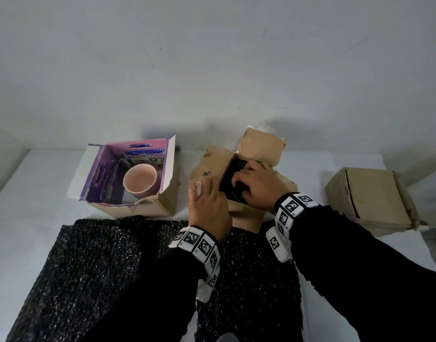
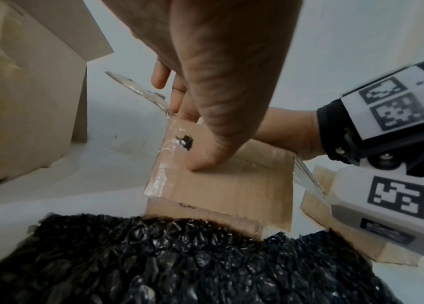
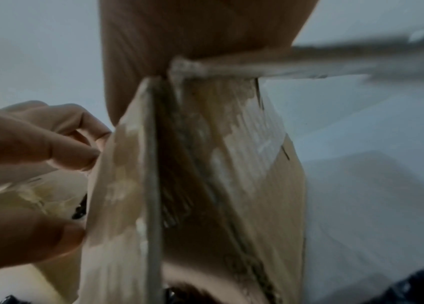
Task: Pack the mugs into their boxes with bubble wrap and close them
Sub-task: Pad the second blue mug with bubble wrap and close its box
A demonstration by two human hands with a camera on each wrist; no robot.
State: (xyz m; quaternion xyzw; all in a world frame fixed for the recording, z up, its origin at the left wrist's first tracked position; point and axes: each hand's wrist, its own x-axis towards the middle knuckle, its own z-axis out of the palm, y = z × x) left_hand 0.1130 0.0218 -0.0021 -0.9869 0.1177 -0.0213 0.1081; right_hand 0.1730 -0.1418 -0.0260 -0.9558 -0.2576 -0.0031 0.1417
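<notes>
Nearest me a sheet of black bubble wrap (image 1: 93,262) lies flat on the white surface (image 1: 39,183), partly under both my sleeves.

Just beyond its far edge stands the middle box (image 1: 239,213), brown card, flaps open. My left hand (image 1: 208,213) holds the left flap (image 2: 221,185) back: the thumb presses its outer face and the fingers (image 2: 160,74) hook over the edge, as the left wrist view shows. My right hand (image 1: 257,186) reaches into the opening, fingers curled round a dark, wrapped bundle (image 1: 233,178). I judge this to be a mug in bubble wrap being seated, though no mug surface is visible. The right wrist view is blurred and shows little beyond card edges and torn tape.

To the left, well apart from my hands, the left box (image 1: 147,206) stands open with a pink mug (image 1: 141,180) inside, bare, no wrap around it. To the right, the right box (image 1: 370,201) has its flaps down; I cannot tell what it holds.

Status, as I judge it: one box apparently closed, one mid-packing and unclosed, one mug not yet wrapped and its box open.

Markings: the left box's purple inner face carries printed logos and lettering, too blurred to read. A dark smudge under clear tape sits on the left flap, illegible.
</notes>
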